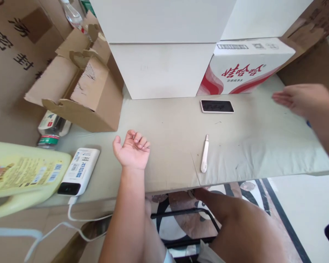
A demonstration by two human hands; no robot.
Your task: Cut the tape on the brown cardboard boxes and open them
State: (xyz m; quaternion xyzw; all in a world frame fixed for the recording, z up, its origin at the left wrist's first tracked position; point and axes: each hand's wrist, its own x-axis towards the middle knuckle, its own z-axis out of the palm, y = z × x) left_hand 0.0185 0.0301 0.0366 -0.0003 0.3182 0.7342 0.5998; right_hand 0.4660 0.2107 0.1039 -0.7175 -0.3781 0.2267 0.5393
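bare forearms (130,208) — bare legs (241,219) — pale clothing (210,254)

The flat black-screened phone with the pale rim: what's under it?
Pale green cloth shows all around the phone, which appears to lie flat on it. The patch directly beneath is covered, so I can't see it.

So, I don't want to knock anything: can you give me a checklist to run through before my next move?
1. Left hand empty: ok, palm up with fingers loosely curled.
2. Right hand empty: cannot tell, it is blurred.
3. Slim white pen-like tool on the cloth-covered table, apart from both hands: ok.
4. Tool's tip covered: cannot tell, too small.
5. Smartphone lying flat, back from the table's front edge: ok.
6. White cable plugged into the power bank: ok.
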